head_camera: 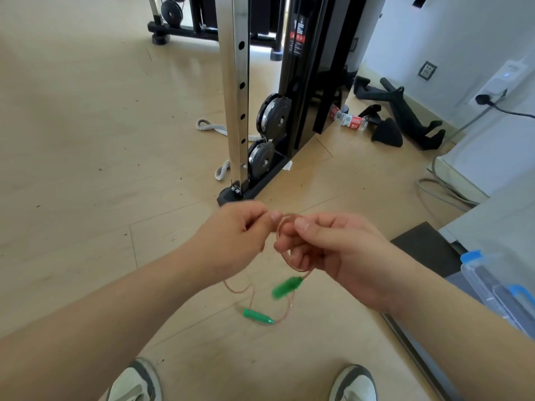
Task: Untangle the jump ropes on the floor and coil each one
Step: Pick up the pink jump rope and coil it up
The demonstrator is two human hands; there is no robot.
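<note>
Person standing, seen from above; 2 bare forearms reach fwd over a pale wood floor (86,140). Left hand (234,241) & right hand (333,250) meet at chest-front, nearly touching. Between them: 1 thin, clear-pinkish jump rope (251,299). Left hand pinches the cord w/ thumb & forefinger. Right hand's fingers are curled round a small loop of the same cord. The rest of the cord dangles below the hands in loose bends.

2 green handles on it: upper handle (286,287), blurred, hangs just under the right hand; lower handle (258,316) sits further down, can't tell if it touches the floor.

2 pale shoes at bottom edge: left shoe (136,383), right shoe (354,383).

Behind: black-and-steel weight machine (301,82) w/ 2 pulley wheels near its base. Thick white rope (211,127) shows in 2 bits either side of the steel post. 1 plastic bottle (350,121) lies on the floor beside the machine. Clear storage box (492,285) w/ blue clips at right.
</note>
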